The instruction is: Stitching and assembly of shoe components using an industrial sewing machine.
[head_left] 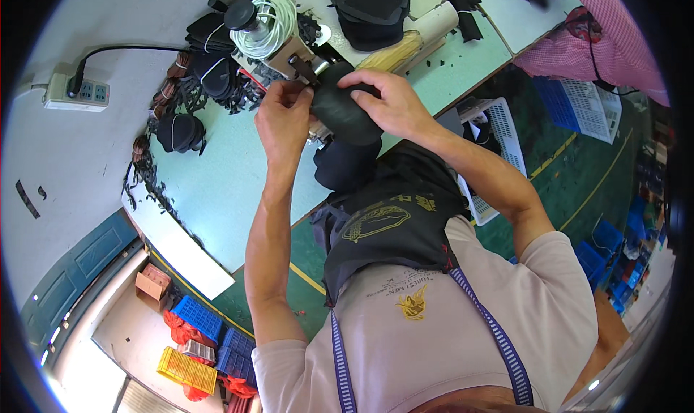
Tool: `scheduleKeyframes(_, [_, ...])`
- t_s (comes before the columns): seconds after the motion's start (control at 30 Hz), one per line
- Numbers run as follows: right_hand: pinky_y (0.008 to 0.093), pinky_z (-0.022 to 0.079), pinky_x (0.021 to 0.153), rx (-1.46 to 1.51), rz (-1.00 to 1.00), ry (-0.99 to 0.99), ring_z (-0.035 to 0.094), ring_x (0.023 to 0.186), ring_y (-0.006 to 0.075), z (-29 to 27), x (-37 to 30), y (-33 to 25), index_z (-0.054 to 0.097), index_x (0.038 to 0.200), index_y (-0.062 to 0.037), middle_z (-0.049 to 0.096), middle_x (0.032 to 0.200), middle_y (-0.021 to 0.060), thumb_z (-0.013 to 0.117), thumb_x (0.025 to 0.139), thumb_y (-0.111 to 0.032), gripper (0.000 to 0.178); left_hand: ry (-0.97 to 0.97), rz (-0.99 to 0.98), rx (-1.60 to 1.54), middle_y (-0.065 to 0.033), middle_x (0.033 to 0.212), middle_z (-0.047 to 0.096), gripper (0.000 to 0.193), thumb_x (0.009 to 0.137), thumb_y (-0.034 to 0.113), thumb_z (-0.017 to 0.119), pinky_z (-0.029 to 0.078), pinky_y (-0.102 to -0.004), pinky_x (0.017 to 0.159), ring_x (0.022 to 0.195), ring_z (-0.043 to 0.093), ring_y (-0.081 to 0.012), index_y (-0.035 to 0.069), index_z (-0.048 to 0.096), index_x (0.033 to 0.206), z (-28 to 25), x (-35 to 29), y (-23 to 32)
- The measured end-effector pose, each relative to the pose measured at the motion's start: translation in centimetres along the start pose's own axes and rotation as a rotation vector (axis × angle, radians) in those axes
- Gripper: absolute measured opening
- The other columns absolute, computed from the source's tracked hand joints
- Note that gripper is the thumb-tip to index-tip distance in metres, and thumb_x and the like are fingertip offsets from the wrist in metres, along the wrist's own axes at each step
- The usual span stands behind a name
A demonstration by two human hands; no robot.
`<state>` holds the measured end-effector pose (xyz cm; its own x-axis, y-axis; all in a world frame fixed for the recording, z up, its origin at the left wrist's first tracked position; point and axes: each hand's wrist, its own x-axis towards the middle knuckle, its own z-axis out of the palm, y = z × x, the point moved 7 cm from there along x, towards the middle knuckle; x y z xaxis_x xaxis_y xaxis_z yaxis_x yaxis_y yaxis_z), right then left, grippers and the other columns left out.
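Observation:
A rounded, cup-shaped piece of black fabric (347, 113) lies at the head of a sewing machine (295, 53). My left hand (284, 120) is closed in a pinch at the fabric's left edge, close beside the machine's needle area. The needle itself is hidden. My right hand (390, 102) grips the upper right edge of the same piece, thumb and fingers bent over it. Below it, a second rounded black piece (347, 165) hangs at the table's front edge, against my dark apron (390, 221). Whether the two pieces are joined, I cannot tell.
Coiled pale cord (269, 28) sits on the machine. Stacked black pieces (370, 11) lie behind it, tied black bundles (181, 132) to the left on the pale green table (217, 174). A white basket (506, 134) stands right of the table; a person in pink checks (614, 33) is beyond.

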<state>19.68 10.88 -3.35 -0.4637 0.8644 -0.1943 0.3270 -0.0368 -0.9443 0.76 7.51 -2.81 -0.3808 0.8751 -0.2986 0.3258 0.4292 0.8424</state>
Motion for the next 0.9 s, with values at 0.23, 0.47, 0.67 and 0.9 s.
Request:
scheduleKeyframes(0.23, [0.0239, 0.054, 0.083, 0.244, -0.013, -0.04, 0.065, 0.096, 0.0084, -0.1, -2.0, -1.2, 0.062, 0.126, -0.0025, 0.067, 0.111, 0.0038, 0.063, 0.09, 0.006, 0.037, -0.241, -0.128, -0.169, -0.0104, 0.085, 0.073, 0.028, 0.094, 0.019, 0.071, 0.058, -0.0284, 0.069, 0.076, 0.07, -0.0147, -0.005, 0.072, 0.109, 0.0, -2.2, -1.1])
scheduleKeyframes(0.47, [0.0243, 0.056, 0.079, 0.561, 0.218, -0.145, 0.067, 0.091, 0.0089, 4.3, -2.6, 1.0, 0.059, 0.129, -0.0016, 0.066, 0.107, 0.0058, 0.067, 0.092, 0.001, 0.037, -0.134, -0.052, 0.279, -0.0107, 0.086, 0.076, 0.033, 0.085, 0.031, 0.076, 0.055, -0.0332, 0.074, 0.078, 0.073, -0.0212, 0.005, 0.078, 0.104, -2.2, -0.4, -1.2])
scheduleKeyframes(0.67, [0.0317, 0.057, 0.075, 0.45, 0.231, -0.076, 0.07, 0.083, 0.017, 4.4, -1.9, 0.5, 0.063, 0.123, -0.0029, 0.07, 0.098, 0.01, 0.065, 0.095, -0.01, 0.029, -0.062, 0.093, 0.485, -0.0135, 0.091, 0.076, 0.027, 0.084, 0.032, 0.073, 0.055, -0.0393, 0.079, 0.087, 0.074, -0.0311, 0.009, 0.078, 0.099, -1.8, 1.3, 1.1])
scheduleKeyframes(0.9, [0.0392, 0.058, 0.075, -0.024, -0.371, 0.354, 0.073, 0.084, 0.0325, -3.7, 0.1, -5.0, 0.057, 0.133, -0.0099, 0.072, 0.102, 0.0184, 0.065, 0.092, -0.012, 0.042, 0.145, 0.135, 0.26, -0.0136, 0.085, 0.075, 0.026, 0.089, 0.03, 0.072, 0.054, -0.0386, 0.075, 0.078, 0.072, -0.0281, 0.005, 0.075, 0.096, -1.4, -1.2, -0.5])
